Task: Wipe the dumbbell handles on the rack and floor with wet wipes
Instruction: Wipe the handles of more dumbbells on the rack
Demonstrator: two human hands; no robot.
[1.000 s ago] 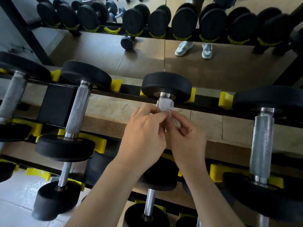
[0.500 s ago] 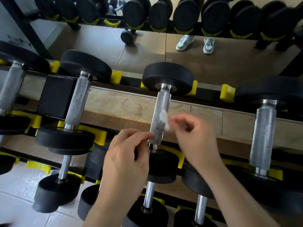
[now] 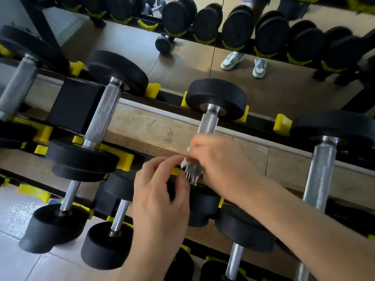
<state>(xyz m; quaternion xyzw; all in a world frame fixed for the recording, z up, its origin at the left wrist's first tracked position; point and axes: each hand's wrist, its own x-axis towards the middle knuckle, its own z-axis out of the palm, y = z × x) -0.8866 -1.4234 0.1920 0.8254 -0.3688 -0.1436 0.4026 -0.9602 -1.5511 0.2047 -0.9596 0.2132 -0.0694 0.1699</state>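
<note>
Your right grip (image 3: 221, 165) is curled round the lower end of the middle dumbbell's handle (image 3: 208, 122), pressing the wet wipe (image 3: 185, 163) against the metal. Only a small, motion-blurred white corner of the wipe shows, at the left of your fingers (image 3: 199, 142).

Your left grip (image 3: 160, 191) sits just beside it, lower and to the left. Its fingers are bent and their tips reach the edge of the wipe. I cannot tell whether they pinch it or only touch it, because that spot is smeared.

The dumbbell lies on the top tier of the rack (image 3: 170, 107). Its far head (image 3: 216, 97) rests between yellow cradles (image 3: 152, 90). Its near head (image 3: 205, 202) is mostly hidden under your two wrists. Above your right grip the knurled upper part of the handle is bare.

A neighbouring dumbbell lies on each side on the same tier, one to the left (image 3: 102, 116) and one to the right (image 3: 321, 171). Both are apart from your hands.

Below, on the lower tier, shorter dumbbells (image 3: 119, 217) point toward the tiled floor (image 3: 18, 224).

Behind the rack a mirror (image 3: 182, 63) reflects more dumbbells and a pair of pale shoes (image 3: 232, 60).
</note>
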